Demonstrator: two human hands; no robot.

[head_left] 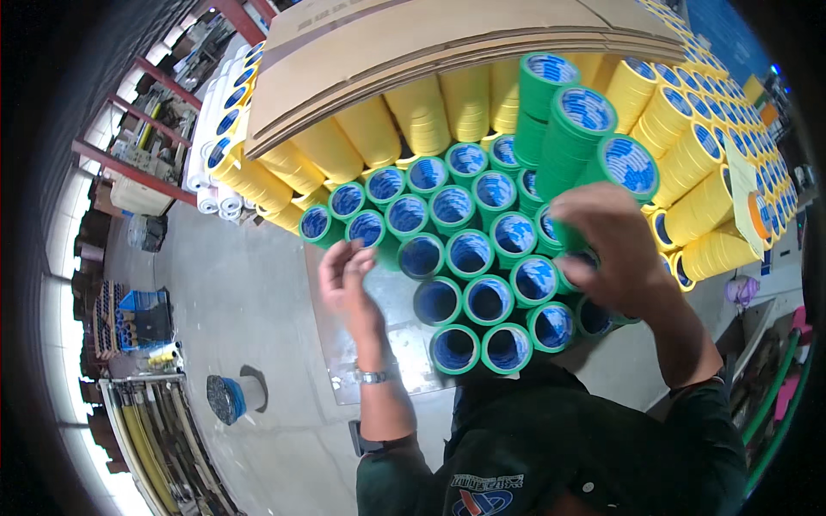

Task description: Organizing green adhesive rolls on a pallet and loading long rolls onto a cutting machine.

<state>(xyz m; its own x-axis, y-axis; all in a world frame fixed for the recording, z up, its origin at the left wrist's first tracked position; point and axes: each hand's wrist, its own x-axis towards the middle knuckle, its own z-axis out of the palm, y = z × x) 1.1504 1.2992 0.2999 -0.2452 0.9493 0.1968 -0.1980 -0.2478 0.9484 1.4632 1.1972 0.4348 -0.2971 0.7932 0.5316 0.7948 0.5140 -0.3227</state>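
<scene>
- Head view: the person is standing over a packed block of upright green tape-roll stacks with blue-printed cores [469, 254], set on a grey flat sheet [387, 344] that is lying on the concrete floor [249, 301].
- The right hand [615, 249] is curling over the top of one green stack at the block's right edge; the fingers are bent down around it, but they are hiding the contact, so whether it is truly clamped I cannot tell.
- The left hand [348, 275] is hovering half open at the block's left edge, fingertips just beside a green stack's rim [368, 228], holding nothing.
- A taller green column of rolls [572, 129] is rising just behind the right hand, leaning toward the camera.
- Doing this well, as I judge it: the right hand should be gripping low enough that the whole stack is moving as one, not only the top roll.
- The left hand should be steadying the neighbouring stacks so that none is tipping out of its row.
- The stack should be seating flush against its neighbours, with no gap.
- Behind the green block, long yellow tape stacks [413, 116] are lying under brown corrugated cardboard sheets [413, 43], which are overhanging them.
- White roll stacks [215, 146] are standing at the far left, well apart from both hands.
</scene>
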